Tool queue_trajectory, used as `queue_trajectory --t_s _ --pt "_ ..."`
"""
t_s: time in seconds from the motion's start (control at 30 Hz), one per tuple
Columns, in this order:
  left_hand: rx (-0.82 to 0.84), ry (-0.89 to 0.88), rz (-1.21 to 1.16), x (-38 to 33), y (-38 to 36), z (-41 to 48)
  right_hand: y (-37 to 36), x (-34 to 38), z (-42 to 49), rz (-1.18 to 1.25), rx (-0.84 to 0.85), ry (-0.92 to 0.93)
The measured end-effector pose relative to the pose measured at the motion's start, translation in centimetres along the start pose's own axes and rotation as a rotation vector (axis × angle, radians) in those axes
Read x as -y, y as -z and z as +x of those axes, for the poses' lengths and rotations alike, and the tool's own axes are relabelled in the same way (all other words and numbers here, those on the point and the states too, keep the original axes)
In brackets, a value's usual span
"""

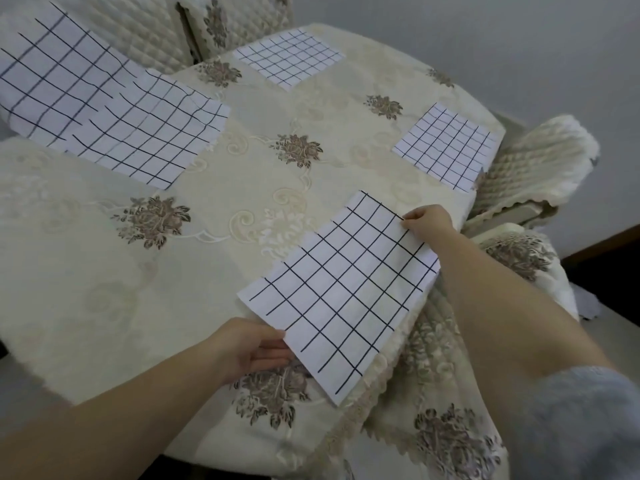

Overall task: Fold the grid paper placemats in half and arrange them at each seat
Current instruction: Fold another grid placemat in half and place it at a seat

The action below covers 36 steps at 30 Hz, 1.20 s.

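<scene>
A single view, worn on the person's head, looks forward and steeply down at the table point(242, 188) from above its near right edge. It sits close. Both forearms reach in from the bottom corners, and the left hand point(249, 348) and right hand point(427, 221), holding the placemat point(346, 292) at that edge, fill the lower middle. The wide lens bows the table's far rim and takes in one chair point(235, 19) beyond the far side and another chair point(540, 168) at the right side.

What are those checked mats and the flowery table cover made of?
The held mat looks like thin matte white paper: crisp straight edges, dark drawn-looking grid lines. The table cover seems cream woven fabric, with embroidered flowers and a scalloped trim.
</scene>
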<state>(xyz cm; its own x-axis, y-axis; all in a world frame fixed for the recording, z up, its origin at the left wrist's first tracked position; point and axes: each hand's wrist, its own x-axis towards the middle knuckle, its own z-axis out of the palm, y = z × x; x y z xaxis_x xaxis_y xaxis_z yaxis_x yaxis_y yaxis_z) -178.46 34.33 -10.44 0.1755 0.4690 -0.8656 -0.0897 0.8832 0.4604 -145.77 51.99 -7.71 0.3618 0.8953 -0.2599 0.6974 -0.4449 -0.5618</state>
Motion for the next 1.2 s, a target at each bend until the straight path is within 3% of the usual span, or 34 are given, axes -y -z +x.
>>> queue_trajectory --t_s 0.77,1.07,1.2 --pt "-0.059 0.004 0.112 -0.1 -1.2 0.7 -2.9 -1.0 1.6 -0.109 -0.04 -0.11" --pt "-0.029 0.008 0.113 -0.3 -0.9 0.4 -3.2 -2.0 0.2 0.093 -0.156 -0.07" --pt "-0.009 0.06 0.24 -1.2 -0.1 -0.3 -2.6 -2.3 -1.2 0.186 -0.167 -0.092"
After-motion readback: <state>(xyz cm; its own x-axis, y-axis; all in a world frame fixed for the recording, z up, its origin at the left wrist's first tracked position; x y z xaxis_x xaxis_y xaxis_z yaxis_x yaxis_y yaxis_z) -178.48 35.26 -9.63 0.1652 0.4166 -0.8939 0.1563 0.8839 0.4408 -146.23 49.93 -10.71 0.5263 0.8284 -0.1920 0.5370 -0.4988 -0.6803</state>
